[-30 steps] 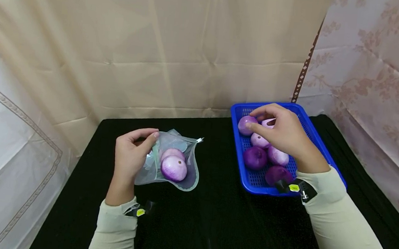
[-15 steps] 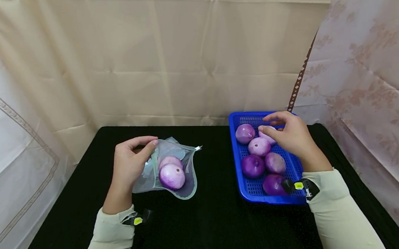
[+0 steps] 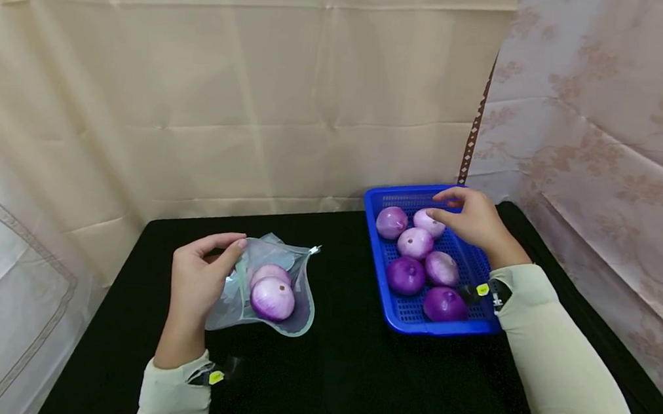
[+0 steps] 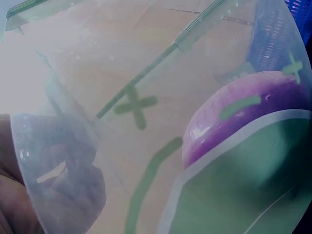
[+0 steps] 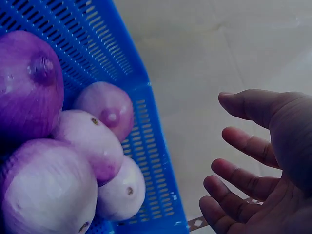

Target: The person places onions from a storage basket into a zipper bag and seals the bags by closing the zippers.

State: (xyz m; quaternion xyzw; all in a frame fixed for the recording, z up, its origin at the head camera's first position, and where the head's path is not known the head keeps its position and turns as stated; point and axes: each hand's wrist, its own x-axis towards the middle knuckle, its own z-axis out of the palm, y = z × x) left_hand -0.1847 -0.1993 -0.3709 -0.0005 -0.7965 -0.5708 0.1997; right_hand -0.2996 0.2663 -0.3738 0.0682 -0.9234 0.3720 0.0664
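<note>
- The left hand [image 3: 197,281] is lying at the left of the black table [image 3: 352,380], its thumb and fingers curling round the edge of a clear plastic bag [image 3: 277,288] and pinching that edge open.
- The bag is resting on the table just right of that hand, its mouth facing up and away; a printed green pattern is showing on the film [image 4: 141,107] in the left wrist view.
- Two purple onions are sitting inside the bag, the nearer one [image 3: 272,298] touching the paler one [image 3: 269,272] behind it.
- Well to the right, a blue perforated basket [image 3: 410,319] is standing on the table near the back corner, holding six purple onions in two rows.
- The right hand [image 3: 472,218] is hovering over the far right part of the basket, its fingers loosely bent and spread with nothing between them; the right wrist view is showing an empty palm [image 5: 273,170].
- The fingertips of that hand are reaching just beside the pale onion [image 3: 428,222] at the far end of the basket; whether they are touching it is unclear.
- Cream cloth [image 3: 259,82] is hanging behind the table, and floral cloth [image 3: 621,140] is hanging at the right.
</note>
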